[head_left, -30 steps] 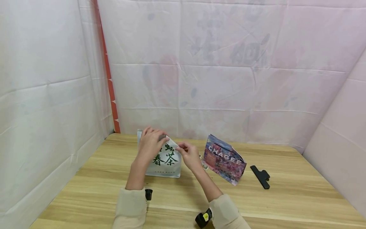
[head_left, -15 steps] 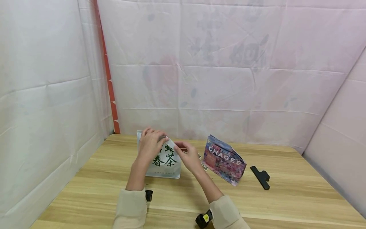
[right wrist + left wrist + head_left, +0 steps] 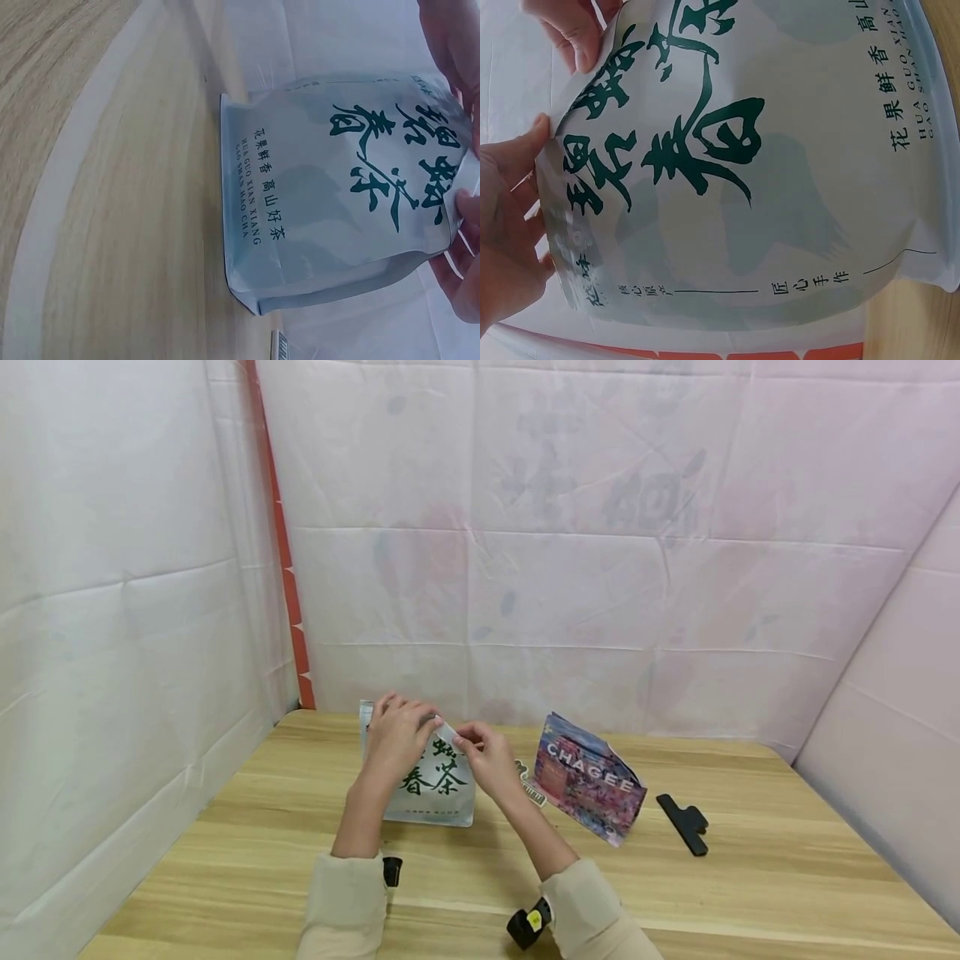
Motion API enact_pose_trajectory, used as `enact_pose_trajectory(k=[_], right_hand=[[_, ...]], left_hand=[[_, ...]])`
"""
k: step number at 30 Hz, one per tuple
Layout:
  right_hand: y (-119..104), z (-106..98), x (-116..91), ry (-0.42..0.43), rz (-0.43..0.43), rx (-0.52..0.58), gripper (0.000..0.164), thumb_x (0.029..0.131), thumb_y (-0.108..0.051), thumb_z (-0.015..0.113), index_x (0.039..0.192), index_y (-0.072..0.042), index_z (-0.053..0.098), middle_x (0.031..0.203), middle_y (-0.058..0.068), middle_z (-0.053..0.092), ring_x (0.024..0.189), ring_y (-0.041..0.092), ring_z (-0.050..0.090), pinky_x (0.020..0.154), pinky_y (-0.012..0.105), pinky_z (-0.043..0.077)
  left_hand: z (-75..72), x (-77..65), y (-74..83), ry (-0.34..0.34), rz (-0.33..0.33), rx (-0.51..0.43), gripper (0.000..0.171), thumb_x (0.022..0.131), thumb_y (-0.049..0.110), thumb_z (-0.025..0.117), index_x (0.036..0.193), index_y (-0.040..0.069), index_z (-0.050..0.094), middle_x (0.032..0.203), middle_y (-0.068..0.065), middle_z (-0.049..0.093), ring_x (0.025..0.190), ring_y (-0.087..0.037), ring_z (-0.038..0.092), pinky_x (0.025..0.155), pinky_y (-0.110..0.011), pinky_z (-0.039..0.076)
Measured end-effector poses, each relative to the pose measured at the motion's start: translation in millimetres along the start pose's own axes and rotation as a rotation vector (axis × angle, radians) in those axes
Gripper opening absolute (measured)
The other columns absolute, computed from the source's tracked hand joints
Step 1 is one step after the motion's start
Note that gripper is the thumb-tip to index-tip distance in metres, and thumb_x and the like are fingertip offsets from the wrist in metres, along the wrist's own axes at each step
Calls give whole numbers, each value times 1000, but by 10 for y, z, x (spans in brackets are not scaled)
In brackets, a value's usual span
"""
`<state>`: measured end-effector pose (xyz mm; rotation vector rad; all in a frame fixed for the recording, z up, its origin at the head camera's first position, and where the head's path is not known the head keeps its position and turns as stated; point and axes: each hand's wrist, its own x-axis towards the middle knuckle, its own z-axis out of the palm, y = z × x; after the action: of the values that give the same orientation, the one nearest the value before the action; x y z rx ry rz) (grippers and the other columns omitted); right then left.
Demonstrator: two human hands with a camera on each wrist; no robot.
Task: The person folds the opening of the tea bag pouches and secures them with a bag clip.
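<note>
A pale blue-white tea pouch (image 3: 431,806) with dark green Chinese characters stands upright on the table, left of centre in the head view. Its top edge is partly folded over at the right. My left hand (image 3: 395,737) grips that edge from above, thumb on the front face. Beside it my right hand (image 3: 489,764) pinches the folded strip near the right corner. In the left wrist view the pouch's printed front (image 3: 795,195) fills most of the frame. The right wrist view has the right thumb and fingers (image 3: 466,262) on either side of the edge.
A purple-blue CHAGEE bag (image 3: 588,781) stands to the right, its top gaping slightly. Farther right lies a black bag clip (image 3: 684,824). A small printed piece (image 3: 534,792) is partly hidden behind the right wrist. White fabric walls (image 3: 570,585) bound the wooden table (image 3: 750,877).
My right hand has shifted slightly left along the folded edge, its fingertips now nearer the left thumb. The left hand and pouch have hardly moved.
</note>
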<state>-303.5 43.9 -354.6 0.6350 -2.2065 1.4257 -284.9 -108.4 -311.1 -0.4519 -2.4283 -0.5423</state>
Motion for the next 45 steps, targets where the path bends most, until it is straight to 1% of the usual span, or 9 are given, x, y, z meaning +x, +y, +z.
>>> enact_pose_trajectory(k=[4,9,15,19,22,28,35,42,45], right_hand=[[-2,17,8,28,8,-23,8,85,-6,65,84,2,65,77,6,64,67,17,57,57,25,46],[9,9,9,21,2,-10,6,84,-4,65,85,2,65,77,7,64,66,16,56,56,24,45],[33,-35,-35,-31,-24,56,11,87,-6,63,95,1,66,88,9,66,75,20,60,66,29,50],[65,-66,-70,-49,-51,55,15,88,-6,61,101,1,66,92,10,65,83,21,60,74,34,50],[84,-84,-91,-43,-42,40,16,87,-5,62,102,0,66,92,8,66,84,21,61,75,35,50],[105,-104,-106,-35,-34,23,15,87,-4,62,101,-1,67,92,8,66,83,20,61,75,34,50],[118,-106,-108,-27,-57,-4,14,86,-1,62,98,3,66,91,11,66,82,22,62,74,33,51],[97,-66,-91,3,5,-7,9,84,-2,64,92,3,67,85,12,66,76,23,62,66,32,52],[98,-47,-89,18,7,-8,8,84,0,64,90,4,66,83,12,66,74,23,61,64,30,51]], left_hand=[[-5,-2,9,-1,-3,7,12,88,22,62,91,13,69,98,-1,66,100,-24,53,105,-39,17],[-6,-1,12,3,2,11,13,88,23,62,91,12,69,98,-2,66,99,-24,53,105,-40,17],[-17,1,23,-14,-7,13,12,89,22,62,92,13,69,98,-2,66,100,-24,53,105,-40,17],[-22,4,35,-30,-11,14,12,89,23,61,92,13,68,98,-1,66,100,-24,53,105,-40,18],[-21,8,42,-35,-8,11,12,89,23,61,92,13,68,98,-1,66,100,-24,53,105,-41,18],[-13,15,45,-34,1,11,11,89,22,62,92,14,68,98,-1,66,100,-24,53,105,-42,19],[-14,14,35,-47,-8,12,12,90,23,61,93,14,68,100,-1,65,102,-24,52,106,-39,15],[-23,3,30,-56,-8,24,13,90,24,60,94,14,67,99,-1,65,102,-24,52,106,-39,15],[-22,-3,29,-60,-6,42,13,90,25,60,94,15,67,99,-1,65,101,-23,52,105,-40,17]])
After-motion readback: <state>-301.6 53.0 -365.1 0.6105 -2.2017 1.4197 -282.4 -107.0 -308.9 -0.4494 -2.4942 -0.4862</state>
